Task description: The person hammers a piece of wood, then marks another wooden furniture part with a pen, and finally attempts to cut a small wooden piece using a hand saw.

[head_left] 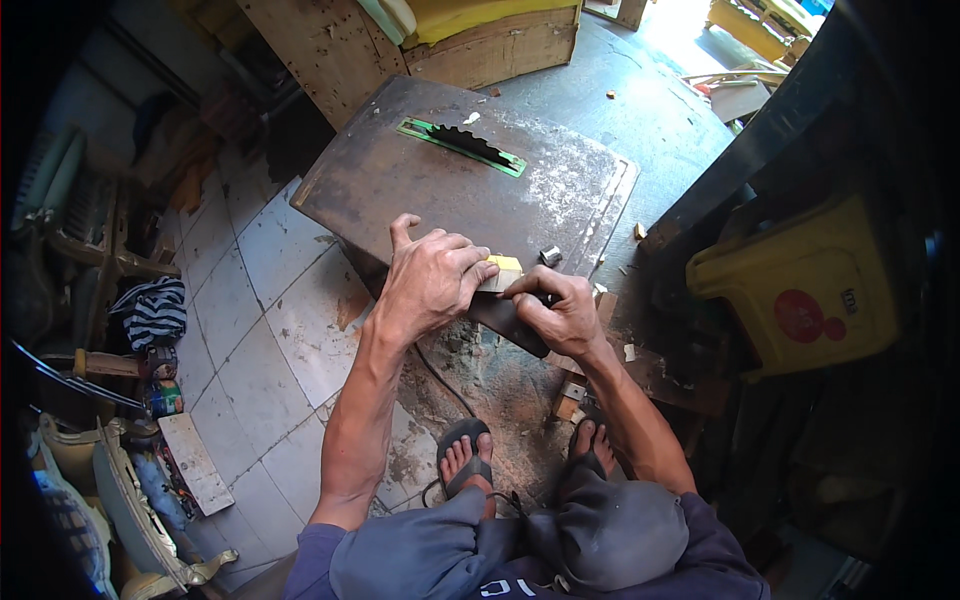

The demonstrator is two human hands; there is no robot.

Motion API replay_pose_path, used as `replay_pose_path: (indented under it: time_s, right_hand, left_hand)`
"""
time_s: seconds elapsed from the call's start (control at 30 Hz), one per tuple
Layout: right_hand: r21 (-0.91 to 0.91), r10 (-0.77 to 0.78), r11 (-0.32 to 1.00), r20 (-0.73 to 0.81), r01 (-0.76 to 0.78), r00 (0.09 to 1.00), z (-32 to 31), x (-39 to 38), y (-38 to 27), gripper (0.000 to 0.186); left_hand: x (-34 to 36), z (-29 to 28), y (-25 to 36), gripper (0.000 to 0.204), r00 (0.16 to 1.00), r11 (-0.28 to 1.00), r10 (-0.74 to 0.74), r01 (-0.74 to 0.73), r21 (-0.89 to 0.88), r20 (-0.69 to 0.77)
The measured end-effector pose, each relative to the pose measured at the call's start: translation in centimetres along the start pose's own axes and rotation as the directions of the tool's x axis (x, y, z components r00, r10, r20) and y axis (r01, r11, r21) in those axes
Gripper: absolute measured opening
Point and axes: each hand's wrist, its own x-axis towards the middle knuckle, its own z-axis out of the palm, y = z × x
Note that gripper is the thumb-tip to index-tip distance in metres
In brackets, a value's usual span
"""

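Observation:
A small wooden block (508, 274), pale with a yellowish top, lies at the near edge of the brown metal saw table (380, 180). My left hand (432, 278) rests over the table edge, its fingertips pressed on the block and its index finger and thumb close to it. My right hand (560, 308) is closed in a pinch beside the block's near right side; what it pinches is thin and mostly hidden. Just beyond the right hand sits a small shiny metal cylinder (550, 256). The toothed saw blade (470, 143) stands up through a green-edged slot farther back.
A yellow plastic chair (800, 285) stands at the right. Wood offcuts (572, 398) and sawdust lie near my sandalled feet. A black cable (440, 378) runs along the floor. Carved chair frames (125, 490) crowd the left. A wooden furniture piece (490, 50) is behind the table.

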Motion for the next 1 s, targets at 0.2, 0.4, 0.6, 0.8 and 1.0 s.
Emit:
replay_pose_path:
  time_s: [0.2,0.4,0.6,0.8,1.0]
  right_hand:
    - [0.265,0.194,0.951,-0.115,-0.158,0.974,-0.2,-0.4,0.2,0.016]
    - [0.278,0.199,0.948,-0.125,-0.158,0.972,0.0,0.0,-0.3,0.018]
    - [0.255,0.217,0.950,-0.125,-0.180,0.968,0.2,-0.1,-0.2,0.018]
    - [0.202,0.164,0.971,-0.157,-0.131,0.974,0.3,0.1,0.0,0.019]
    - [0.333,0.255,0.919,-0.100,-0.210,0.962,-0.2,0.1,-0.1,0.017]
  left_hand:
    - [2.7,0.9,-0.6,0.033,0.960,0.987,0.043,0.001,0.158,-0.277]
    - [2.5,2.8,-1.7,0.058,0.949,0.992,-0.086,0.110,0.062,-0.302]
    - [2.5,2.7,-0.7,0.054,0.943,0.980,-0.173,0.193,0.041,-0.283]
    - [2.0,3.1,-0.6,0.047,0.926,0.985,-0.131,0.162,0.059,-0.353]
    - [1.1,4.1,-1.0,0.042,0.870,0.975,0.062,0.052,0.215,-0.490]
